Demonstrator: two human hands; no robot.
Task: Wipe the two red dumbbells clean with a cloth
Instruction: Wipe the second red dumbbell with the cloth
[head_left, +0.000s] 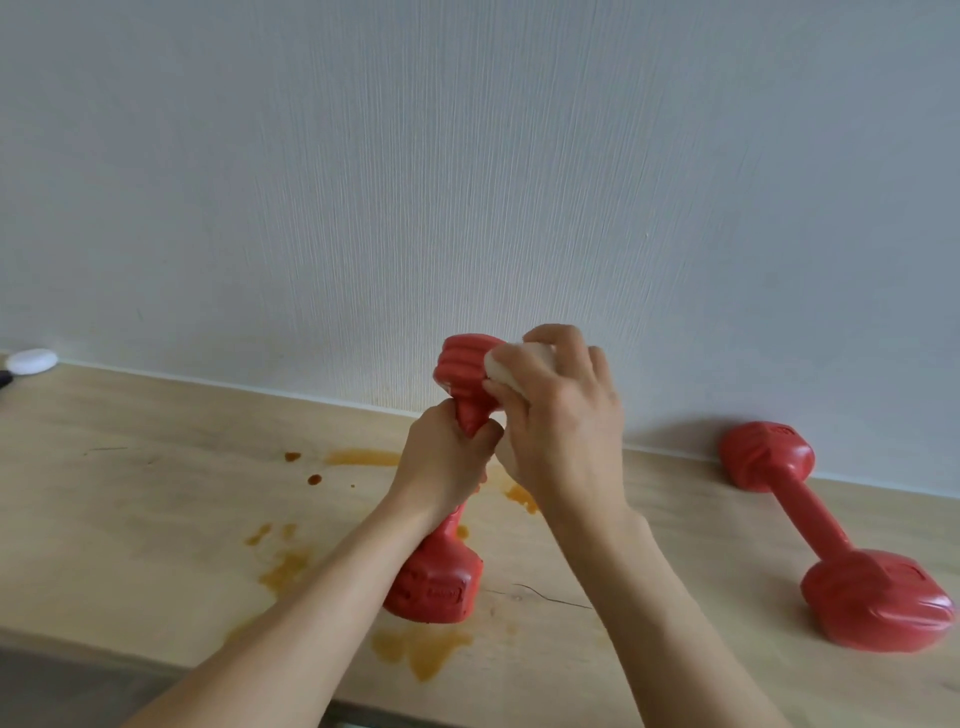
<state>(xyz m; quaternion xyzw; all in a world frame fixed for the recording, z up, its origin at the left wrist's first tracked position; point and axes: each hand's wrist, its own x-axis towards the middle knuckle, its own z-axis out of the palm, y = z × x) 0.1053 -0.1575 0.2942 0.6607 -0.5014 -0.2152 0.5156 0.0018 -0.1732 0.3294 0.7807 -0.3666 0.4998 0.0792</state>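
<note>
One red dumbbell (439, 577) stands tilted on its lower head on the wooden tabletop (130, 493). My left hand (447, 462) grips its handle. My right hand (558, 415) holds a small cream cloth (506, 364) pressed against the ribbed upper head. The second red dumbbell (826, 540) lies flat to the right, its far head close to the wall, untouched.
Brown liquid stains (415, 652) are spattered on the wood around the held dumbbell. A white rounded object (32, 360) sits at the far left by the wall. A pale textured wall (467, 182) rises behind the table. The table's front edge runs along the lower left.
</note>
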